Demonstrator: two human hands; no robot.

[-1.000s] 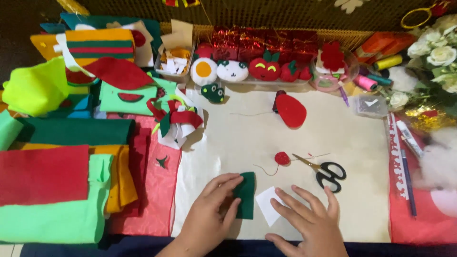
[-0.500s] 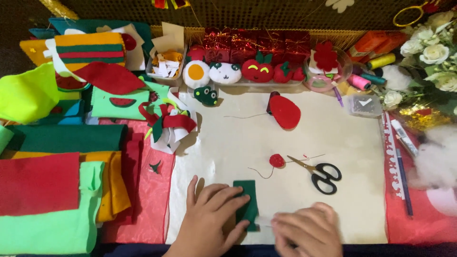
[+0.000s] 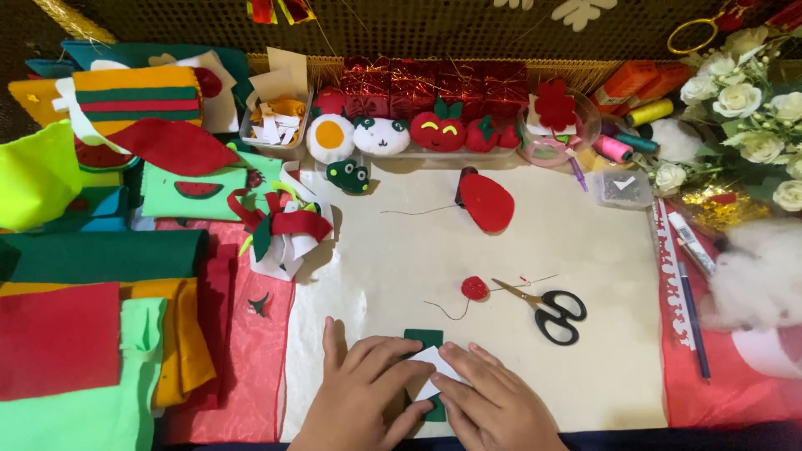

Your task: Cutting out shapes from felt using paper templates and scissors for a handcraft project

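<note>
Fingers of left hand [image 3: 361,392] and right hand [image 3: 493,405] lying flat, pinning white paper template [image 3: 434,367] onto dark green felt [image 3: 424,337]. Keeping edges aligned, pressing evenly, well clear of scissors [image 3: 547,309].

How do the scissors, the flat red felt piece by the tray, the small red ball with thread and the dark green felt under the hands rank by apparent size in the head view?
1. Scissors and red felt piece: look alike.
2. Dark green felt: mostly covered by the left hand and right hand, so unsure.
3. Small red ball.
</note>
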